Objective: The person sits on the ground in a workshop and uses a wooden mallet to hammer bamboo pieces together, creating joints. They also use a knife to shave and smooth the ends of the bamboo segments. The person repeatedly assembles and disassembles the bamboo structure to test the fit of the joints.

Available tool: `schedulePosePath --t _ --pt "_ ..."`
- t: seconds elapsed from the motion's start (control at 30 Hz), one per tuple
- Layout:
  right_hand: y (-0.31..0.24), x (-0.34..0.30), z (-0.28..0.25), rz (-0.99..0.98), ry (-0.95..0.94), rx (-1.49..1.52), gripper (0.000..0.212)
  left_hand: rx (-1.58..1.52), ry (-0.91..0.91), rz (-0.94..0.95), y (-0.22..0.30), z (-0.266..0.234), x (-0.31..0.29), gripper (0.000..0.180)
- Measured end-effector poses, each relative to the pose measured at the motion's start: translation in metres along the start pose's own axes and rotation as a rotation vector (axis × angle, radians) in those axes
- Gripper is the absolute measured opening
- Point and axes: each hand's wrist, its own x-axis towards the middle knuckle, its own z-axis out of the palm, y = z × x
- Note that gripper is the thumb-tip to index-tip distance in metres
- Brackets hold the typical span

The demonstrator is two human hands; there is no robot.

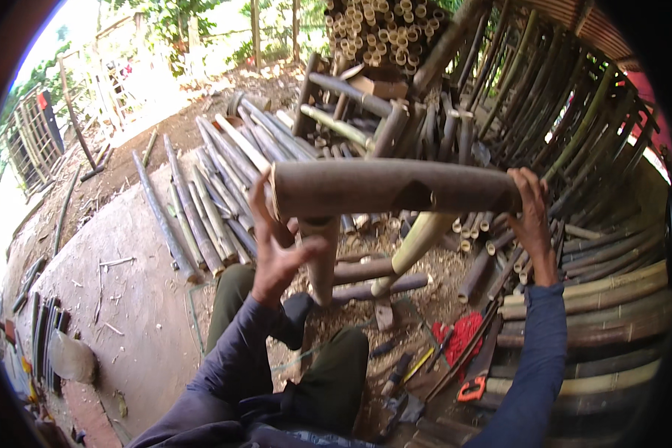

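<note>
Split bamboo poles (201,201) lie side by side on the bare ground at the far left. The left hand (276,243) is raised with fingers spread wide, its fingertips and thumb touching the left end of a thick brown bamboo section (388,187) without closing round it. That section is held level in the air above the person's knees, with a dark notch cut in its near face. Below it, shorter bamboo pieces (418,243) lie on sawdust-strewn ground. The right hand (534,220) grips the section's right end, fingers curled over it. A red cloth (463,332) and an orange-handled saw (479,373) lie on the ground near the right forearm.
</note>
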Motion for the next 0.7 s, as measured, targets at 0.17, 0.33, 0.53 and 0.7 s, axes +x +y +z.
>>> schedulePosePath --t 0.17,0.33,0.53,0.7 --pt "-0.006 0.000 0.012 0.016 -0.008 0.028 0.098 0.106 0.225 -0.063 0.017 0.023 0.034 0.076" --pt "-0.019 0.009 -0.018 0.078 -0.112 -0.058 0.093 0.132 0.332 0.096 0.012 0.031 0.025 0.067" --pt "-0.044 0.065 -0.107 0.047 -0.112 -0.025 0.047 0.190 0.365 0.092 0.005 0.026 0.014 0.072" --pt "-0.071 0.142 -0.125 0.088 -0.032 0.342 0.048 0.144 0.341 0.099 0.008 0.019 0.016 0.078"
